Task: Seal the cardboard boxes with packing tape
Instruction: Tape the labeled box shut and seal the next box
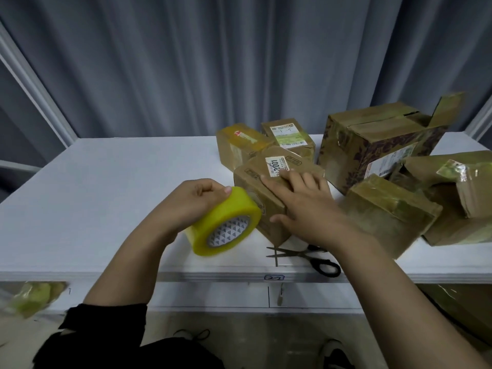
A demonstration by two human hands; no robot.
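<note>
1. Handwriting on a small tag, stuck to the front edge of the table, is showing "2-7".
2. Scissors are lying with blades apart just behind that edge, under the right forearm. I judge that a careless pull of that arm could be knocking them off the table.
3. The left hand is gripping the yellow tape roll, fingers curled round it and thumb on its rim. The roll is touching the near left side of the small box; its core is carrying a triangle pattern, with no readable brand.
4. The right hand is lying flat on that box, fingers straight and spread over the top, thumb against the near side, so it is pressing rather than gripping.
5. The box is sitting tilted near the table's middle. With only a flat palm on it, a hard tug on the tape could be sliding or tipping it, and the strip could be going on wrinkled. Whether the tape's free end is already stuck down, I cannot tell.
6. A white label on the box top is showing "2001"; tape laid across it might be covering it.
7. Further back, other boxes are crowding the right side; a big box is standing with a flap up. Their labels are too small to read.
</note>
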